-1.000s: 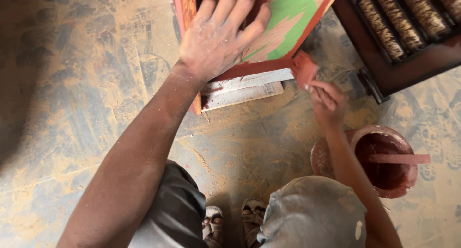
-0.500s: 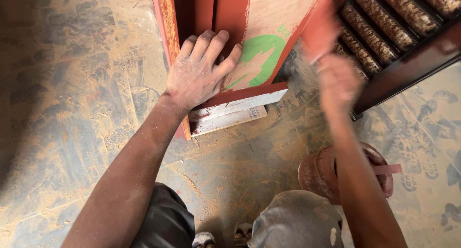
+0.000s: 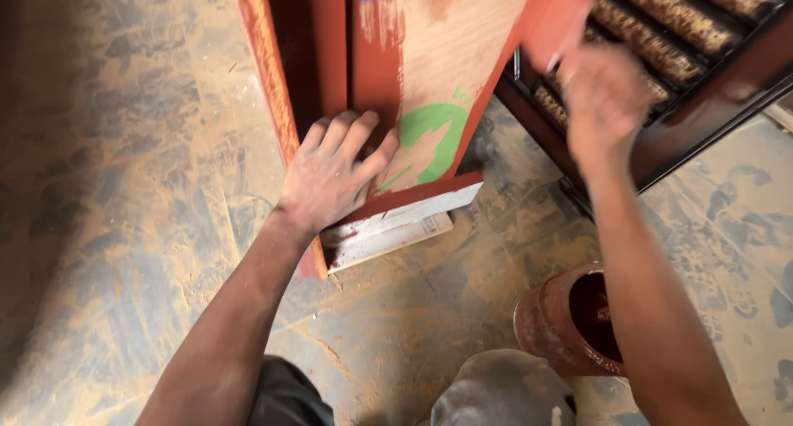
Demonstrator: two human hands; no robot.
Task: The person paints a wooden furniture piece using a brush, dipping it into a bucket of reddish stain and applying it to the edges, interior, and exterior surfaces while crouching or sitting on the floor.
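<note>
We press our flat, open left hand [image 3: 334,178] on the stiff red-painted plywood panel [image 3: 429,87]; our blurred right hand [image 3: 603,100] grip: cannot tell.

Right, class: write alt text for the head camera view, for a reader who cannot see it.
A person's left hand presses flat on a red-painted wooden frame while the blurred right hand is raised at its edge. A paint-stained pot stands on the dusty floor.

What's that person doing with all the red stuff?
A person is crouched by a wooden panel that is partly coated in red-brown paint. The left hand presses flat on its lower part. The right hand, blurred, is up at the panel's right edge. A paint-smeared bucket sits on the dusty floor beside them.
</note>
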